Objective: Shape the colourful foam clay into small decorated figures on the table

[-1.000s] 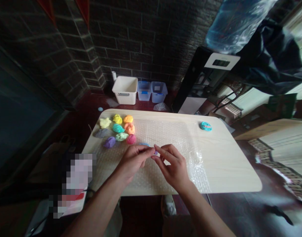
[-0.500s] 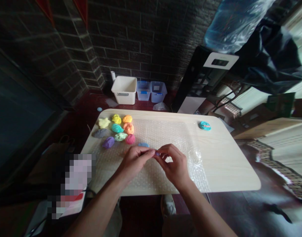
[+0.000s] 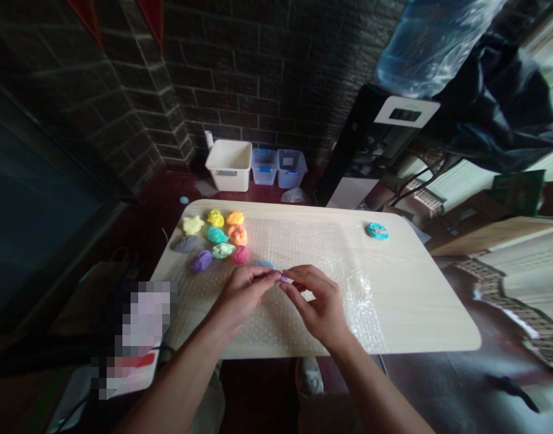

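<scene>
A tiny purple piece of modelling clay (image 3: 284, 278) sits at the fingertips of both hands, above the bubble wrap. My left hand (image 3: 245, 296) pinches it from the left. On the other side, the thumb and forefinger of my right hand (image 3: 320, 306) close around it. A blue lump of clay (image 3: 266, 265) lies just behind my left hand, partly hidden. Farther left is a group of clay lumps, among them a purple lump (image 3: 201, 260), a pink lump (image 3: 240, 255) and a grey lump (image 3: 186, 243).
Bubble wrap (image 3: 298, 241) covers the middle of the wooden table (image 3: 421, 289). A turquoise clay disc (image 3: 377, 231) with an orange stripe lies at the back right. Beyond the table stand a white bin (image 3: 228, 175), two blue bins (image 3: 292, 175) and a water dispenser (image 3: 357, 150).
The right thumb and forefinger have parted slightly around the purple clay, which shows a bit more now. The view has shifted slightly; the other clay lumps lie as before.
</scene>
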### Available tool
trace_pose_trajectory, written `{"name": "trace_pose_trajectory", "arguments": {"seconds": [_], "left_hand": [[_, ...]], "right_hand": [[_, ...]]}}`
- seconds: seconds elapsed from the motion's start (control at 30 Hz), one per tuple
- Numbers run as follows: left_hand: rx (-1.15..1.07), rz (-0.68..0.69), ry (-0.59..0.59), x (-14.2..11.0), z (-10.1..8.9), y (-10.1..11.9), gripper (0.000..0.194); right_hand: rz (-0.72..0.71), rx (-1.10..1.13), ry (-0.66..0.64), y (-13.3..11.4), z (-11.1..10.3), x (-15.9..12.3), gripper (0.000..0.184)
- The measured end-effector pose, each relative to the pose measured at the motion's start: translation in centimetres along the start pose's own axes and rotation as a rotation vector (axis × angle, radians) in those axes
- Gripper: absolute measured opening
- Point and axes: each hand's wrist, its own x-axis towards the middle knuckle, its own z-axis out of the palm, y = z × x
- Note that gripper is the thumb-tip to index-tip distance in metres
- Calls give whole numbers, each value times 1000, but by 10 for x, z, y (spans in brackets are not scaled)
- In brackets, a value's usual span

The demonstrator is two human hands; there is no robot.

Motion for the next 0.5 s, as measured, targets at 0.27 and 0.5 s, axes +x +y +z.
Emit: {"name": "trace_pose_trajectory", "arguments": {"seconds": [0.27,0.5], "left_hand": [[101,81,-58,-1,3,1,45],[96,6,-77,-3,5,7,32]], "right_hand": [[-25,-25,-41,2,-1,3,18],[-87,-129,61,7,-2,-1,17]]}}
